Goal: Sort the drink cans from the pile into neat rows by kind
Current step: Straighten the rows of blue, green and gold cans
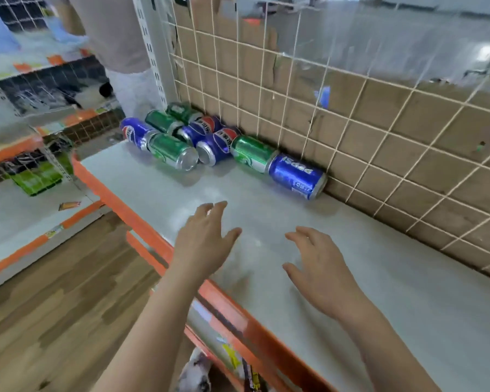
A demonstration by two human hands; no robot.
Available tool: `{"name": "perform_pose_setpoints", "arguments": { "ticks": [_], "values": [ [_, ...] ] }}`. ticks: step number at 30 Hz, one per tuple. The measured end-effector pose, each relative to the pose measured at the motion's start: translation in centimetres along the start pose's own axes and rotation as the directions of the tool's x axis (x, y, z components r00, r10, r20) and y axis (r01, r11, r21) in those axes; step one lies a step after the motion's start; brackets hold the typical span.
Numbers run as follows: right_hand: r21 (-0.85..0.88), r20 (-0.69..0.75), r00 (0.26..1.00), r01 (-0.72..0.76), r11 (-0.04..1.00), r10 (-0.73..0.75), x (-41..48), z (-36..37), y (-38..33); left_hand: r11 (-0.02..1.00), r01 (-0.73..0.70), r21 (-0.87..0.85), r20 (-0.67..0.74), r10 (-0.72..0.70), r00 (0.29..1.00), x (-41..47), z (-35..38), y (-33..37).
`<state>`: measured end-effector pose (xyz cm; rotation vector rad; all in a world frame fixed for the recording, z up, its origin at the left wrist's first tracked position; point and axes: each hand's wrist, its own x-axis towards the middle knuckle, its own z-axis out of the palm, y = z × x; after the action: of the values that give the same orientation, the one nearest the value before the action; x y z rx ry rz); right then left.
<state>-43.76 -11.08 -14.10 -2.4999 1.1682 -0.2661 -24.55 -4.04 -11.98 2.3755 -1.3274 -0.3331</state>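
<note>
Both hands hover above the shelf, holding nothing. The left hand (204,241) reaches forward with its fingers straight and spread, and the right hand (320,267) hangs palm down with its fingers loosely spread. Both are well short of the cans.

The pile of cans (198,140) lies ahead at the back left of the shelf, every can on its side. At the right end of the pile, the end blue can (296,176) rests against the wire grid, touching end to end with the back green can (252,154). Left of these, two middle blue cans (217,145) lie side by side. The front green can (171,151) lies just beside them, its silver end toward the camera. The far-left blue can (135,132) touches that green can's other end, and two rear green cans (161,121) lie behind.

The shelf (153,179) has a pale top and an orange front edge (119,205). The wire grid (351,117) forms its back, with brown cardboard (393,154) behind it. Beyond the shelf's left end stands another person (133,89) in pale clothing. A wood-patterned floor (54,306) lies below, and neighbouring shelves (12,154) with orange edges are at far left.
</note>
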Motion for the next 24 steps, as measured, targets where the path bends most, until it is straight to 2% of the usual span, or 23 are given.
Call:
{"name": "perform_pose_setpoints", "arguments": {
  "ticks": [5,12,16,20,24],
  "values": [
    [-0.053,-0.037,0.982,-0.187,0.981,0.185,4.3,-0.9,-2.5,0.987,-0.157,-0.023,0.09,0.158,0.983,9.0,-1.6,-1.1],
    [-0.068,-0.121,0.943,-0.319,0.945,0.31,10.4,-1.4,-5.1,0.942,-0.33,-0.058,0.162,0.335,0.928,16.4,-1.8,-0.9],
    [-0.067,-0.131,0.937,-0.335,0.94,0.325,13.1,-1.5,-5.8,0.944,-0.312,-0.11,0.186,0.328,0.926,18.8,-0.9,0.2],
    [-0.088,-0.185,0.925,-0.351,0.932,0.331,16.1,-1.6,-5.3,0.964,-0.219,-0.154,0.177,0.245,0.953,20.1,-0.2,1.5],
    [-0.22,-0.173,0.906,-0.418,0.881,0.387,18.6,-1.2,-4.2,0.953,-0.169,-0.251,0.162,0.214,0.963,21.0,0.3,2.4]
  ]
}}
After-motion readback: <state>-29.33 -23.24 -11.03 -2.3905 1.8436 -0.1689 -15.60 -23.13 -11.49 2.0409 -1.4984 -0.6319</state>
